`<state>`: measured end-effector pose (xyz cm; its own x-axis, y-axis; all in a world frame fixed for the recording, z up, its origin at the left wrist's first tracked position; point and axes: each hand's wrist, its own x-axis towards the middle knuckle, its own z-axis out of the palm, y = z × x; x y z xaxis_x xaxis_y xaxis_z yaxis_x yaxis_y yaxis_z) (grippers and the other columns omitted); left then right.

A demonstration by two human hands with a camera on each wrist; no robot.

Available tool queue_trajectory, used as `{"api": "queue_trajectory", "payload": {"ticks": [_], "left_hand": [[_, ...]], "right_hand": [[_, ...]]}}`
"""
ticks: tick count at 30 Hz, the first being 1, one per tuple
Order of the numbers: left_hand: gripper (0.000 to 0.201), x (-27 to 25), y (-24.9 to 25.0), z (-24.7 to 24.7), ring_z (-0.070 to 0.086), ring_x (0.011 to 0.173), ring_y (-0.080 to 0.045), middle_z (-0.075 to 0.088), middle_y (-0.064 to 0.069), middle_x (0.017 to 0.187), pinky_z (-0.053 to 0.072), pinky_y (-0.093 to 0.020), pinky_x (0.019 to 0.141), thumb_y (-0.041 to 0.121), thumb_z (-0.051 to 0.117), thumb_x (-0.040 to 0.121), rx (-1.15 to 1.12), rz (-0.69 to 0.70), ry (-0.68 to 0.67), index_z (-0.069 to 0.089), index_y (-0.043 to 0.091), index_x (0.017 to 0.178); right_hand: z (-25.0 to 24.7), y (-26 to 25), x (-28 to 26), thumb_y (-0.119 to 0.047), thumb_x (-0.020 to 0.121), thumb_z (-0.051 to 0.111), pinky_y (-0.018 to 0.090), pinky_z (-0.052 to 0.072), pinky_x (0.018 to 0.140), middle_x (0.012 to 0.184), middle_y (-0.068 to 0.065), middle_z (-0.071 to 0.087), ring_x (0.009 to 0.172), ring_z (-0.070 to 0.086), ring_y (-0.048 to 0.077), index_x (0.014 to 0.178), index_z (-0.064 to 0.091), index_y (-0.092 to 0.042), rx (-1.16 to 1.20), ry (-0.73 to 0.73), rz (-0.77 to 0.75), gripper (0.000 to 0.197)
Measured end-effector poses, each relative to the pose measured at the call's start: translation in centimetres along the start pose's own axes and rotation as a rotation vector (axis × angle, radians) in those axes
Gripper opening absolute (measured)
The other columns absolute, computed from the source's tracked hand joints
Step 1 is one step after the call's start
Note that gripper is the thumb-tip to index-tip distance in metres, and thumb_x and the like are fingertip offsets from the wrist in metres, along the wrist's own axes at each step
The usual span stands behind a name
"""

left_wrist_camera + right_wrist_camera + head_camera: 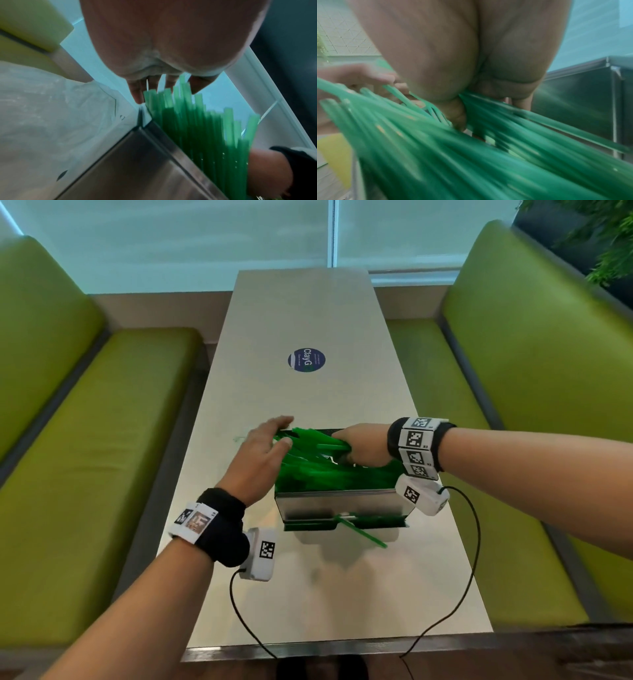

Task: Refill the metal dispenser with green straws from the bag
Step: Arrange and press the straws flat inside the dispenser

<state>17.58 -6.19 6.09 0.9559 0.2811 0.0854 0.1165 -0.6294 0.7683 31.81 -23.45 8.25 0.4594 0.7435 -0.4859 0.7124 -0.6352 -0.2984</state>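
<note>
Head view is showing the right hand curling its fingers round a bunch of green straws and lowering them into the open top of the metal dispenser, which is standing on the tabletop. Opposite it, the left hand is lying flat, fingers straight, pressing against the straw ends at the dispenser's left side (squaring them up, I judge). One straw is poking out of the bottom tray. Filling is looking well advanced, with the bin heaped and only levelling apparently remaining. Whether more straws are waiting is unclear: the bag is showing only as pale, blurred plastic in the left wrist view.
</note>
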Motion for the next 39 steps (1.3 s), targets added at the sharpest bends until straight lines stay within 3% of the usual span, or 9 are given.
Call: {"api": "queue_trajectory", "payload": {"ticks": [6, 11, 15, 22, 26, 29, 32, 36, 39], "left_hand": [[0.038, -0.5, -0.2, 1.1, 0.041, 0.123, -0.022, 0.059, -0.002, 0.124, 0.032, -0.025, 0.101, 0.024, 0.043, 0.104, 0.165, -0.020, 0.015, 0.057, 0.015, 0.139], [0.040, -1.5, 0.0, 1.2, 0.038, 0.108, -0.020, 0.063, 0.005, 0.101, 0.029, -0.023, 0.091, 0.048, 0.031, 0.105, 0.183, 0.044, -0.101, 0.067, 0.032, 0.111], [0.065, -2.5, -0.7, 1.6, 0.037, 0.113, -0.017, 0.063, 0.011, 0.105, 0.027, -0.017, 0.092, 0.065, 0.023, 0.095, 0.250, 0.120, -0.057, 0.070, 0.027, 0.117], [0.058, -2.4, -0.8, 1.4, 0.038, 0.114, -0.014, 0.062, 0.012, 0.104, 0.034, -0.023, 0.096, 0.062, 0.027, 0.096, 0.195, 0.105, -0.038, 0.069, 0.027, 0.116], [0.057, -2.3, -0.9, 1.4, 0.040, 0.117, -0.015, 0.063, 0.010, 0.109, 0.034, -0.024, 0.098, 0.058, 0.031, 0.098, 0.177, 0.084, -0.018, 0.068, 0.021, 0.122], [0.040, -2.2, -0.9, 1.3, 0.042, 0.119, -0.016, 0.065, 0.007, 0.115, 0.037, -0.026, 0.097, 0.043, 0.040, 0.105, 0.143, 0.059, -0.002, 0.067, 0.021, 0.125], [0.037, -2.1, -0.9, 1.3, 0.043, 0.118, -0.015, 0.065, 0.007, 0.113, 0.038, -0.028, 0.098, 0.039, 0.041, 0.105, 0.174, 0.072, -0.014, 0.068, 0.021, 0.122], [0.033, -2.0, -1.0, 1.1, 0.046, 0.120, -0.014, 0.062, 0.006, 0.119, 0.038, -0.025, 0.098, 0.037, 0.045, 0.105, 0.125, 0.070, 0.027, 0.064, 0.023, 0.128], [0.035, -2.3, -1.1, 1.0, 0.052, 0.114, -0.014, 0.057, 0.008, 0.117, 0.047, -0.035, 0.098, 0.042, 0.047, 0.101, 0.041, 0.064, 0.037, 0.057, 0.027, 0.131]], "right_hand": [[-1.0, 0.4, -0.2, -0.023, 0.097, 0.061, 0.024, 0.045, 0.069, 0.098, 0.006, 0.073, 0.087, 0.069, 0.026, 0.101, 0.063, -0.017, 0.074, -0.009, 0.014, 0.007], [-0.6, -0.2, 0.5, -0.036, 0.095, 0.061, 0.032, 0.052, 0.077, 0.100, 0.013, 0.072, 0.089, 0.067, 0.031, 0.109, 0.070, -0.005, -0.225, 0.051, 0.087, 0.035], [-0.9, -1.0, 1.1, -0.038, 0.097, 0.059, 0.032, 0.051, 0.076, 0.102, 0.014, 0.070, 0.087, 0.064, 0.030, 0.110, 0.069, 0.000, -0.346, 0.014, 0.098, 0.042], [-2.6, -0.7, 0.5, -0.051, 0.092, 0.061, 0.033, 0.057, 0.077, 0.089, 0.010, 0.073, 0.079, 0.066, 0.026, 0.098, 0.073, 0.000, -0.289, 0.073, 0.122, 0.053], [-4.5, 0.0, -1.9, -0.027, 0.091, 0.062, 0.028, 0.054, 0.078, 0.098, -0.003, 0.072, 0.090, 0.066, 0.017, 0.108, 0.074, -0.020, -0.078, 0.152, 0.032, 0.022], [-3.6, 0.7, -4.2, -0.019, 0.081, 0.076, 0.029, 0.054, 0.088, 0.112, -0.012, 0.066, 0.101, 0.063, 0.012, 0.128, 0.059, -0.029, 0.100, -0.056, -0.052, 0.052], [-1.1, 1.1, -4.8, -0.022, 0.076, 0.082, 0.034, 0.047, 0.104, 0.137, -0.013, 0.051, 0.117, 0.055, 0.013, 0.150, 0.034, -0.031, 0.041, -0.170, -0.076, 0.088], [-0.4, 1.1, -4.1, -0.032, 0.082, 0.078, 0.035, 0.044, 0.106, 0.137, -0.006, 0.050, 0.118, 0.053, 0.016, 0.152, 0.031, -0.030, 0.062, -0.159, -0.058, 0.085], [-0.8, 1.1, -3.6, -0.039, 0.087, 0.072, 0.041, 0.043, 0.107, 0.135, -0.001, 0.055, 0.119, 0.056, 0.021, 0.146, 0.043, -0.023, 0.093, -0.181, -0.048, 0.068]]}}
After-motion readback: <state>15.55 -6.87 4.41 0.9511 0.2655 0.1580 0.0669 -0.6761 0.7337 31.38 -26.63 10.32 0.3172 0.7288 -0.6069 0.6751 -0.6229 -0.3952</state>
